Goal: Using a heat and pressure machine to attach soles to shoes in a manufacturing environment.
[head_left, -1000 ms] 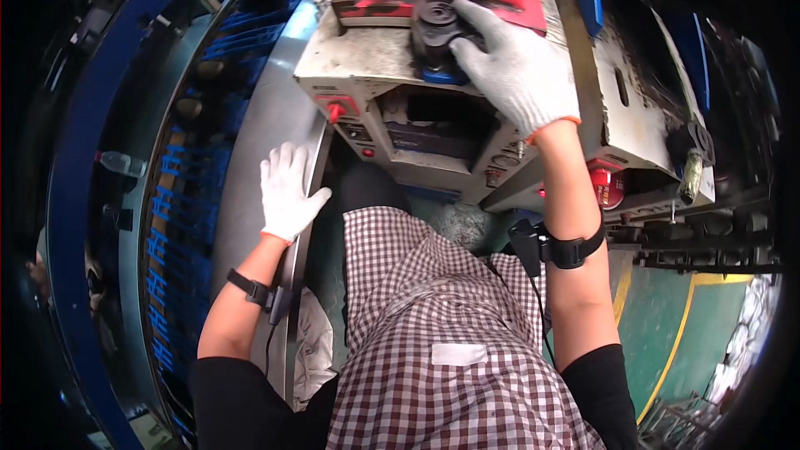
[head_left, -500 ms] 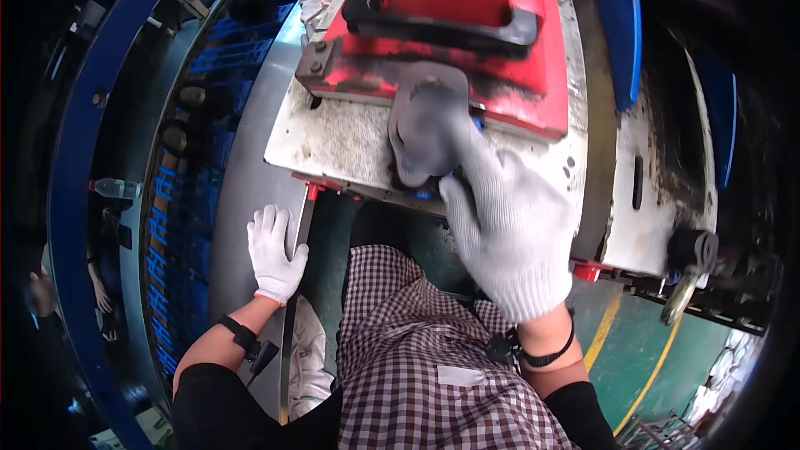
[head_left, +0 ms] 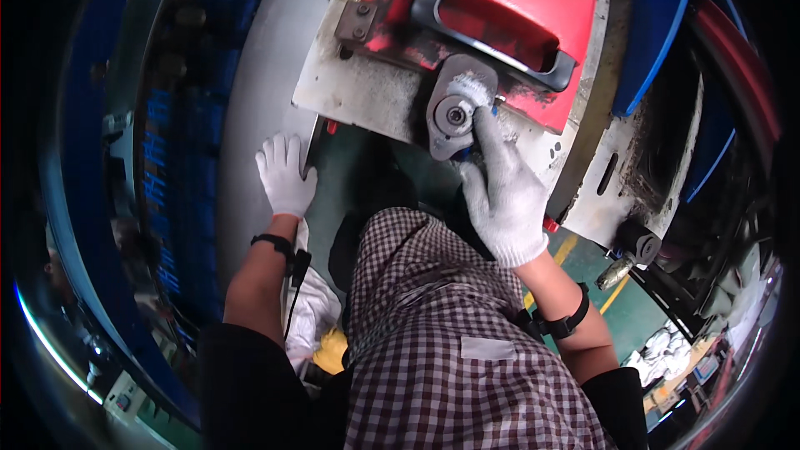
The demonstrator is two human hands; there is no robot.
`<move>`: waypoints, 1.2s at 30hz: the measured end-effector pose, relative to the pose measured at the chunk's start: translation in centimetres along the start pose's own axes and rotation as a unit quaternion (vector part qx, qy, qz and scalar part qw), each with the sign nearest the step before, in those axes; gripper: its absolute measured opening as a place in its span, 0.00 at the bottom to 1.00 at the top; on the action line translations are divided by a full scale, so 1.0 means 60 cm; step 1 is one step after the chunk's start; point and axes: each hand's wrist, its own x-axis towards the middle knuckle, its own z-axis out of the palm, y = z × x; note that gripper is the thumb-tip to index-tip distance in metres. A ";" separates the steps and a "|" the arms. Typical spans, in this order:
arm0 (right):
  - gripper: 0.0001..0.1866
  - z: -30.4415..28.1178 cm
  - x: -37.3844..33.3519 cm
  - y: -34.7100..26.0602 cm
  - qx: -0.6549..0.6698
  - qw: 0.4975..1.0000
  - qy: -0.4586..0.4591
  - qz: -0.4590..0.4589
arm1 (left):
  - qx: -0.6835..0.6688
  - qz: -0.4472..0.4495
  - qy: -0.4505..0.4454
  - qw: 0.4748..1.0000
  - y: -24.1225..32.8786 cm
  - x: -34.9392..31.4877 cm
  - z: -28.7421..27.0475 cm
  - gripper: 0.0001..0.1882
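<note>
Right hand (head_left: pixel 507 200): grip half-curled at grey bolted plate (head_left: pixel 462 87); can't tell if clamped. Left hand (head_left: pixel 287 179): grip splayed, empty, flat on steel desk (head_left: pixel 265 67), probably for balance.

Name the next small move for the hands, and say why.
I'd probably close the right hand more firmly around the grey fitting: it reaches the fitting's lower right side, but no full wrap shows. The left hand lies on the metal bench, apart from the fitting.
</note>
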 end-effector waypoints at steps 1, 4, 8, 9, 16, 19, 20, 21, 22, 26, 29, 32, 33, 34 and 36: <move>0.40 0.002 0.000 0.003 0.018 1.000 0.008 -0.009 | 0.000 -0.005 0.009 1.000 0.000 0.000 0.002 0.39; 0.40 0.005 -0.002 0.008 0.035 0.999 -0.005 0.008 | -0.007 -0.002 0.019 1.000 -0.004 0.001 0.007 0.39; 0.38 0.007 -0.006 0.009 0.046 0.997 -0.027 0.047 | -0.012 -0.010 0.018 1.000 -0.007 0.003 0.005 0.40; 0.37 0.006 -0.006 0.009 0.045 0.998 -0.021 0.044 | -0.022 -0.007 0.023 0.999 -0.007 0.002 0.004 0.40; 0.38 0.006 -0.005 0.014 0.056 0.997 -0.028 0.035 | -0.031 -0.009 0.039 0.999 -0.007 0.003 0.002 0.37; 0.37 0.005 -0.007 0.017 0.052 0.998 -0.023 0.026 | -0.023 -0.022 0.013 0.999 -0.008 0.004 0.004 0.37; 0.37 0.006 -0.007 0.019 0.051 0.998 -0.018 0.017 | -0.022 -0.031 -0.004 0.999 -0.009 0.006 0.004 0.37; 0.36 0.009 -0.007 0.020 0.041 0.999 0.002 -0.010 | -0.020 -0.033 -0.011 0.999 -0.010 0.006 0.004 0.37; 0.36 0.009 -0.008 0.021 0.057 0.998 -0.011 0.011 | -0.012 -0.023 0.014 1.000 -0.010 0.007 0.003 0.37; 0.33 0.015 -0.010 0.023 0.057 0.998 -0.003 0.010 | -0.032 -0.011 0.028 0.999 -0.013 0.008 0.000 0.38; 0.32 0.019 -0.013 0.025 0.066 0.998 0.011 0.001 | -0.040 -0.002 0.052 0.998 -0.018 0.005 0.005 0.38; 0.32 0.023 -0.016 0.028 0.104 0.991 -0.009 0.086 | -0.055 -0.009 0.052 0.997 -0.024 0.001 0.011 0.36; 0.32 0.024 -0.016 0.029 0.094 0.993 0.002 0.074 | -0.063 -0.009 0.053 0.997 -0.024 0.000 0.012 0.36; 0.32 0.024 -0.017 0.031 0.047 0.998 0.010 0.046 | -0.069 -0.016 0.050 0.996 -0.025 0.000 0.013 0.35; 0.32 0.024 -0.019 0.034 0.025 0.998 0.016 0.047 | -0.082 -0.017 0.071 0.994 -0.024 -0.001 0.012 0.34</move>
